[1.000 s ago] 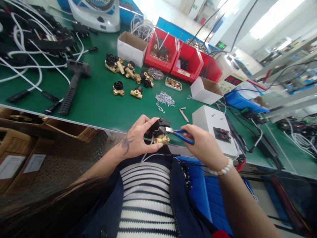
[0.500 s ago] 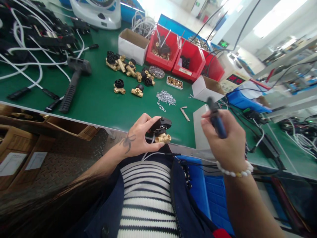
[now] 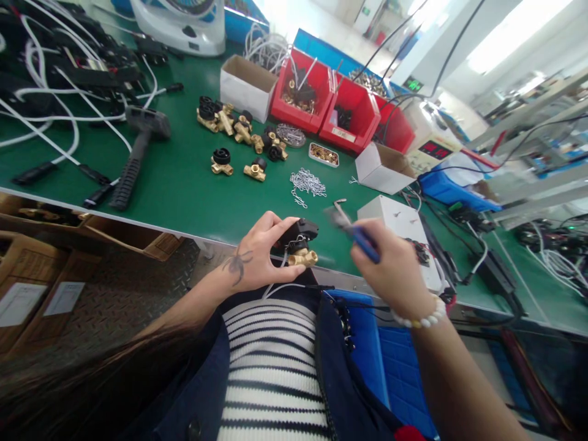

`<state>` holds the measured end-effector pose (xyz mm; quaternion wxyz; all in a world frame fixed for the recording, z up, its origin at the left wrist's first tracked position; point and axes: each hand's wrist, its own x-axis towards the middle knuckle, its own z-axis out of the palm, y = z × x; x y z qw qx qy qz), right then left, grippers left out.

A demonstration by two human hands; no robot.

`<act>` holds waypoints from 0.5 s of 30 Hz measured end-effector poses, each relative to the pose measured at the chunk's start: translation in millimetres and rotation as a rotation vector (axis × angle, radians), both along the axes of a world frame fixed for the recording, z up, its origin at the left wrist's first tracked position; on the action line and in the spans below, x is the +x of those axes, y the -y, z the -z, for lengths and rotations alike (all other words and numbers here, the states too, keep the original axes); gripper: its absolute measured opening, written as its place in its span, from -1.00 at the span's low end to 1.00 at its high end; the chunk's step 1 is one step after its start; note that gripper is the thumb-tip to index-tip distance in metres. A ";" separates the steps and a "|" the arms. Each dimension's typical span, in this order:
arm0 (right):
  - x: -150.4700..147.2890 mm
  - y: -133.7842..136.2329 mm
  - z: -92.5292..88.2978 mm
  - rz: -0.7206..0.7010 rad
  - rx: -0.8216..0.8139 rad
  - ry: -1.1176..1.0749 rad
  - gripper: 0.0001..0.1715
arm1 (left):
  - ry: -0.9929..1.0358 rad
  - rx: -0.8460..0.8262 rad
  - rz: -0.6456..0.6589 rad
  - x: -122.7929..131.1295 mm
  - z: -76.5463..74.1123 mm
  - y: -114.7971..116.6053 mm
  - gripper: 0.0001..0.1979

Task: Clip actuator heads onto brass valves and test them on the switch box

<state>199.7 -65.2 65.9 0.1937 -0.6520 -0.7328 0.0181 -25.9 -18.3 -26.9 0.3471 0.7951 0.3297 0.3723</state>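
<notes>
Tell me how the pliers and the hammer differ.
Color: the pliers show blue at the handle, while the hammer is dark all over.
Place: the pliers are in the right grip; the hammer lies on the table, with neither grip on it.
Sharpness: the pliers are blurred, whereas the hammer shows more clearly.
Both are hand tools.

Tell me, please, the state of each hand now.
Left hand: closed, holding a black-and-brass part.
Right hand: closed, holding a blue-handled tool, blurred.
</notes>
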 end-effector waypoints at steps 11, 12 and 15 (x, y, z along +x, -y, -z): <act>-8.0 3.1 2.7 -0.045 -0.188 0.112 -0.80 | -0.020 0.015 0.016 2.6 -5.3 1.6 -0.30; -9.3 3.0 3.4 -0.070 -0.267 0.140 -0.80 | -0.019 0.014 0.017 3.4 -5.9 2.6 -0.31; -12.3 1.7 1.2 -0.044 -0.213 -0.026 -0.81 | 0.004 0.001 0.002 6.0 -6.4 6.5 -0.33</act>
